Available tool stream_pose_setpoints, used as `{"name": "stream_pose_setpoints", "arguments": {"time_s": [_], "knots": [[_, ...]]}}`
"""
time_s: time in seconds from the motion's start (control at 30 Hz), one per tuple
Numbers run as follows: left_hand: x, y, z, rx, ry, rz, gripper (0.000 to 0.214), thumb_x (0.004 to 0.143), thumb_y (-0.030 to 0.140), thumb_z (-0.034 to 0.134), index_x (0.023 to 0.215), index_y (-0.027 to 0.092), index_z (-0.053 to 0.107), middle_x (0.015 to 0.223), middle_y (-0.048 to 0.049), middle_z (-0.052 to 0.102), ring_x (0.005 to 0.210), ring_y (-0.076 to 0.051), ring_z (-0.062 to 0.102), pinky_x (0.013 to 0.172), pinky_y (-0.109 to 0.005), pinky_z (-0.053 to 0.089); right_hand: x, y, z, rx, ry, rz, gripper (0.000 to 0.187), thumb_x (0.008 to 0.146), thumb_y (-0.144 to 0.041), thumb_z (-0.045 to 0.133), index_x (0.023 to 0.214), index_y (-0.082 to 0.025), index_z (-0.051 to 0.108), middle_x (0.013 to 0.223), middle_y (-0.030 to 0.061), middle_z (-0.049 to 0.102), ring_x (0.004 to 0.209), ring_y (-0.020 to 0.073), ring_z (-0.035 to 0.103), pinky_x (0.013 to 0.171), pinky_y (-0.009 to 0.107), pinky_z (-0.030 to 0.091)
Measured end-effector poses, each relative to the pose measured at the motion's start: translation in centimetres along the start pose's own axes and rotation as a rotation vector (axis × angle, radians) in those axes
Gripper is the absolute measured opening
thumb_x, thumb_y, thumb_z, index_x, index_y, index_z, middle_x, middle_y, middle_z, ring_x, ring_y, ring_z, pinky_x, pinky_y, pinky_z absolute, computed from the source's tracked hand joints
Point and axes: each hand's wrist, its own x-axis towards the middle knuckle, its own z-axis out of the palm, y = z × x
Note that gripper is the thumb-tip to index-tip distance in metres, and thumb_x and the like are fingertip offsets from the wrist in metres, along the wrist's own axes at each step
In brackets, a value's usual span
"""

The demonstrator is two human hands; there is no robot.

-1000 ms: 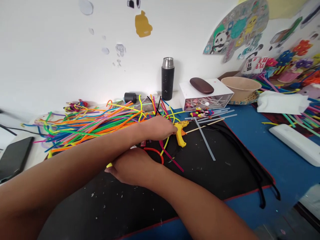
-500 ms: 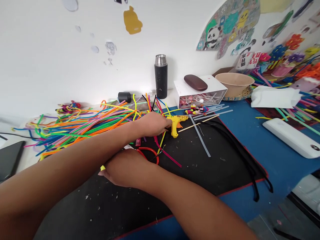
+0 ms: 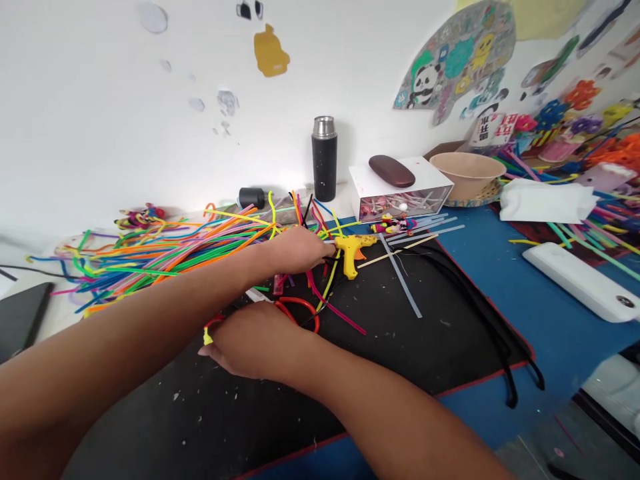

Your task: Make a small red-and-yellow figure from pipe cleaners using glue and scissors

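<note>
Yellow hot-glue gun [image 3: 353,252] lies on the black mat [image 3: 395,360], just right of the L hand [image 3: 300,248]. Barrel's long axis runs roughly L–R, nozzle pointing right, away from the L fingers; grip angles down twd the wearer, w/ the orange trigger [image 3: 360,255] on the nozzle side. L fingers are bent twd the gun's rear end; can't tell how far open they are or if they have hold of anything (hand's own back is in the way).

R hand [image 3: 253,340] sits below the L forearm, arms crossed. Its thumb & fingers are closed on a small yellow piece [image 3: 208,337], which pokes out left past the fingertips, short visible end pointing down; a bit of red shows just above it. The rest is hidden, so its full long axis can't be told.

Red loops [image 3: 299,313] lie just right of the R hand's back. Magenta pipe cleaner [image 3: 343,315] slants down-right from below the L fingers. Pipe-cleaner pile [image 3: 195,250] spreads left, behind the L forearm. Right of the L fingers, beyond the nozzle: clear glue stick [image 3: 404,283] & thin wooden stick [image 3: 423,241]. Black flask [image 3: 325,167] stands behind the L fingers.
</note>
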Motion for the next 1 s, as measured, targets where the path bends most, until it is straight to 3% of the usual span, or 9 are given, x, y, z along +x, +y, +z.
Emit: {"name": "stream_pose_setpoints", "arguments": {"time_s": [0.2, 0.47, 0.6, 0.77, 1.0], "knots": [[-2.7, -2.2, -1.4, 0.002, 0.115, 0.03, 0.027, 0.102, 0.023, 0.048, 0.111, 0.024, 0.074, 0.085, -0.0059, 0.076, 0.073, -0.021, 0.067, 0.064, -0.03, 0.041, -0.1, -0.3, -0.1, -0.018, -0.023, 0.009, 0.035, 0.107, -0.041, 0.054, 0.109, -0.013, 0.076, 0.088, 0.0156, 0.081, 0.091, 0.0333, 0.08, 0.079, 0.048, 0.063], [-2.0, 1.0, -0.7, -0.167, 0.211, 0.144, 0.027, 0.104, 0.028, 0.048, 0.112, 0.027, 0.074, 0.098, -0.0047, 0.08, 0.079, -0.02, 0.073, 0.066, -0.028, 0.047, -0.2, -0.4, -0.4, -0.025, -0.027, 0.01, 0.036, 0.107, -0.039, 0.054, 0.11, -0.012, 0.076, 0.096, 0.0165, 0.081, 0.099, 0.0336, 0.078, 0.079, 0.046, 0.063], [-2.7, -0.2, -1.0, -0.248, 0.251, 0.061, 0.032, 0.106, 0.035, 0.047, 0.125, 0.026, 0.071, 0.099, -0.0054, 0.081, 0.082, -0.021, 0.074, 0.072, -0.029, 0.049, -0.1, -0.5, -0.5, -0.026, -0.059, 0.034, 0.038, 0.108, -0.042, 0.052, 0.112, -0.013, 0.075, 0.09, 0.0158, 0.081, 0.092, 0.0329, 0.08, 0.076, 0.046, 0.063], [-4.7, -2.9, -1.2, -0.253, 0.125, -0.119, 0.029, 0.103, 0.031, 0.049, 0.114, 0.024, 0.075, 0.103, -0.0046, 0.081, 0.085, -0.022, 0.073, 0.071, -0.029, 0.046, -0.3, -0.5, -0.2, -0.053, -0.037, 0.017, 0.035, 0.107, -0.041, 0.055, 0.107, -0.013, 0.075, 0.086, 0.0152, 0.081, 0.088, 0.0322, 0.08, 0.076, 0.046, 0.063], [-5.8, -3.3, 0.5, -0.147, 0.019, -0.242, 0.03, 0.103, 0.035, 0.047, 0.111, 0.024, 0.074, 0.095, -0.0071, 0.08, 0.082, -0.026, 0.072, 0.069, -0.031, 0.047, -0.3, -0.4, 0.1, -0.057, -0.005, -0.006, 0.037, 0.107, -0.041, 0.054, 0.108, -0.01, 0.074, 0.083, 0.0148, 0.08, 0.087, 0.0324, 0.08, 0.073, 0.045, 0.063]]}}
